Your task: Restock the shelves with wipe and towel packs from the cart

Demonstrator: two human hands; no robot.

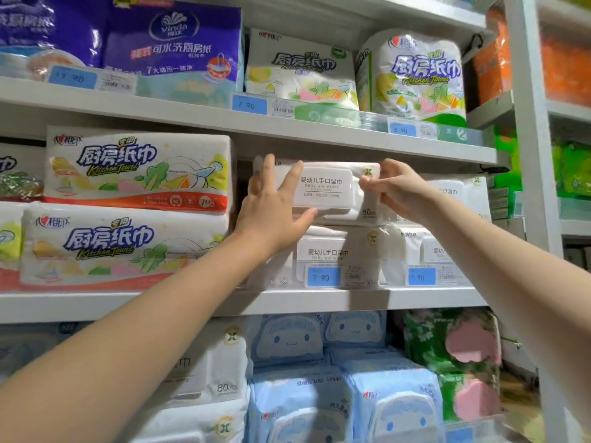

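I have a white pack of baby wet wipes [329, 190] gripped between both hands at the middle shelf [287, 298], its lidded face toward me. My left hand [271, 212] lies spread over the pack's left end, thumb under the lower edge and fingers up its face, so that end is hidden from me. My right hand [396, 190] pinches the right end, fingertips on the corner near the small green mark; the rest of that side disappears behind my knuckles. The pack sits on top of another identical wipe pack [329, 251], though I cannot tell whether its weight is fully down. A blue price tag [322, 277] covers the lower pack's bottom. To the left are stacked kitchen towel packs [137, 171], the outermost cut off by the frame. More white wipe packs [454, 193] to the right are half blocked by my right forearm.
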